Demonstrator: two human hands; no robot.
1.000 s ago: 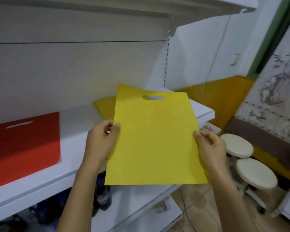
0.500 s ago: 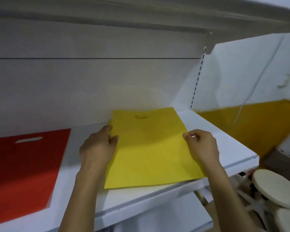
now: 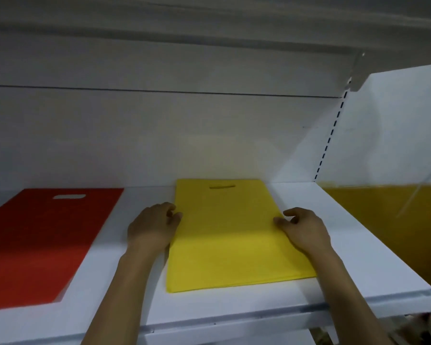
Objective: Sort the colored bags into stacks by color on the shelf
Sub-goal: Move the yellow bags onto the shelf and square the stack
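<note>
Now the white shelf (image 3: pixel 321 245) is seen to carry two colour groups well apart: the red bag (image 3: pixel 42 245) lying flat on the left, and the yellow bag (image 3: pixel 234 245) in the middle. A second ago the yellow bag was held upright in the air in front of the shelf, pinched at both side edges. Half a second ago it was being lowered at a tilt over the yellow already lying there. It is now laid flat, with its near edge set back from the shelf's front lip. Whether it is squared exactly on the yellow beneath cannot be told, since only a slight thickness is shown along the front edge. The left hand (image 3: pixel 151 227) is placed at the bag's left edge, fingers curled and thumb touching the yellow; whether that edge is pinched cannot be told. The right hand (image 3: pixel 304 230) is rested on the right edge, its fingers loosely curled and parted with the forefinger lifted, so nothing appears to be gripped there. The handle slot (image 3: pixel 222 187) is turned toward the back wall. This placement is judged all but finished: yellow has been put with yellow and kept apart from red, and the hands can be drawn away for another bag.
</note>
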